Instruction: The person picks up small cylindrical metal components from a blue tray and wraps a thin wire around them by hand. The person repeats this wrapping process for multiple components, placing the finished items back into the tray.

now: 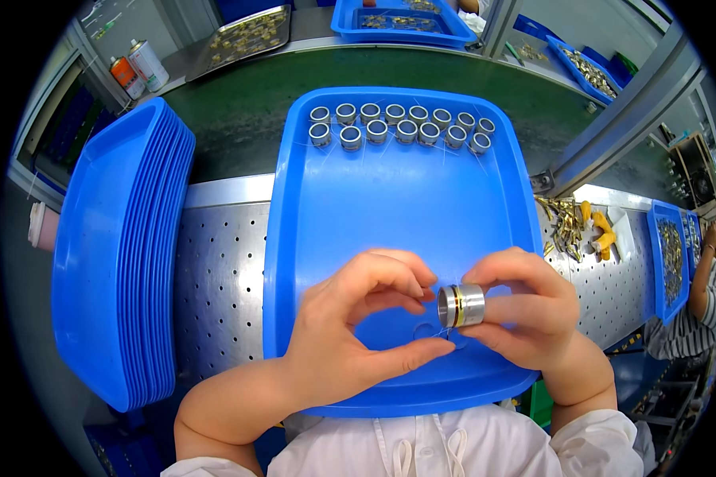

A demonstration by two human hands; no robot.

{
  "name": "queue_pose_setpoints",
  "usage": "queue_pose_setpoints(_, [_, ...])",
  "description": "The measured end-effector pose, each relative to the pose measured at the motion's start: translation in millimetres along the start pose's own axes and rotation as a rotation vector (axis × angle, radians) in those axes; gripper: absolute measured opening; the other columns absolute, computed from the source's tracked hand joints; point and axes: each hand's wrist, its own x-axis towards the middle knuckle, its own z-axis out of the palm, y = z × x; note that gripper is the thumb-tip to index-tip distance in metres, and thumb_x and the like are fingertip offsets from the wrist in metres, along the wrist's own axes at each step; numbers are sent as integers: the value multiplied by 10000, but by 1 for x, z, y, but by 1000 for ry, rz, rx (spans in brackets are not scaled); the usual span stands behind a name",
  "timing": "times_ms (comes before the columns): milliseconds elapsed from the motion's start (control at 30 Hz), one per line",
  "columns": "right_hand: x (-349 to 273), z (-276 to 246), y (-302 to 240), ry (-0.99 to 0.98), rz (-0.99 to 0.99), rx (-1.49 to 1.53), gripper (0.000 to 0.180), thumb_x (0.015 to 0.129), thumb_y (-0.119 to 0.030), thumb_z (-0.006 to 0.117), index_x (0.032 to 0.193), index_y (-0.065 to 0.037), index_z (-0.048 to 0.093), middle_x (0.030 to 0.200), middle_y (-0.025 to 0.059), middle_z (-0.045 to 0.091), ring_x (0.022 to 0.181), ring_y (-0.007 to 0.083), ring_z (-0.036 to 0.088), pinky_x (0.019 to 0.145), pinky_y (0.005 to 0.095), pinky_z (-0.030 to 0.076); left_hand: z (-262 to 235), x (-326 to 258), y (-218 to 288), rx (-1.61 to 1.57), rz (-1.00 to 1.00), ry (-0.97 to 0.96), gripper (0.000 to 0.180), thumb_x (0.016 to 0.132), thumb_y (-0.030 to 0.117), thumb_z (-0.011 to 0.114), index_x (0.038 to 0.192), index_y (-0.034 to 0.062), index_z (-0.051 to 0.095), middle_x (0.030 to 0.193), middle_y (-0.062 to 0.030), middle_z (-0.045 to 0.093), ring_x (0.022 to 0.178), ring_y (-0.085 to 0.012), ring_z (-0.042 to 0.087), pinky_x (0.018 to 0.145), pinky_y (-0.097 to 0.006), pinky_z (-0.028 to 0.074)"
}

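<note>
My right hand (537, 306) grips a short silver metal sleeve (471, 305) between thumb and fingers, its open end facing left. Dark and yellowish bands ring the sleeve near that end. Close to its left side is my left hand (338, 330), fingers curved and spread apart from the thumb. The left thumb tip lies just under the sleeve's rim by some thin wires; whether it touches them I cannot tell. Both hands are over a large blue tray (390, 211). Along its far end, two rows of similar metal sleeves (375, 131) stand upright with fine wires sticking out.
A stack of blue trays (127, 262) rises at the left on a perforated metal bench (223, 286). Brass-coloured parts (563, 226) and yellow items (603, 230) lie at the right, beside a metal post (620, 103). Beyond is a green surface (231, 119). Another person (696, 310) is at far right.
</note>
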Motion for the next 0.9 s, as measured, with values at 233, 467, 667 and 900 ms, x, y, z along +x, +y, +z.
queue_pose_setpoints(233, [0,2,-2,-46,-95,-73,256,646,-13,766,885,-4,674,967,150,604,767,243,626,656,319,513,4,-2,5,-119,-68,-53,438,647,-124,730,1033,-23,548,1057,-150,540,992,-216,579,863,-332,524])
queue_pose_setpoints(467, [2,0,-5,-111,-7,28,242,666,-5,761,891,3,672,1001,174,597,775,240,639,678,304,532,4,0,4,68,77,-30,371,689,-65,713,1035,-3,594,1027,-121,583,843,-184,638,779,-291,558])
queue_pose_setpoints(667, [0,0,-5,-129,-20,25,239,676,0,755,900,3,673,1016,169,588,785,236,639,682,306,537,4,1,4,-3,28,-51,377,680,-59,718,1035,-1,604,1016,-121,595,873,-175,631,770,-284,556])
queue_pose_setpoints(900, [-3,0,-3,-96,33,153,219,693,11,744,900,5,672,1039,170,574,808,220,637,697,295,548,-1,4,5,311,285,-99,372,604,-53,771,953,10,659,981,-137,605,860,-194,620,675,-267,533])
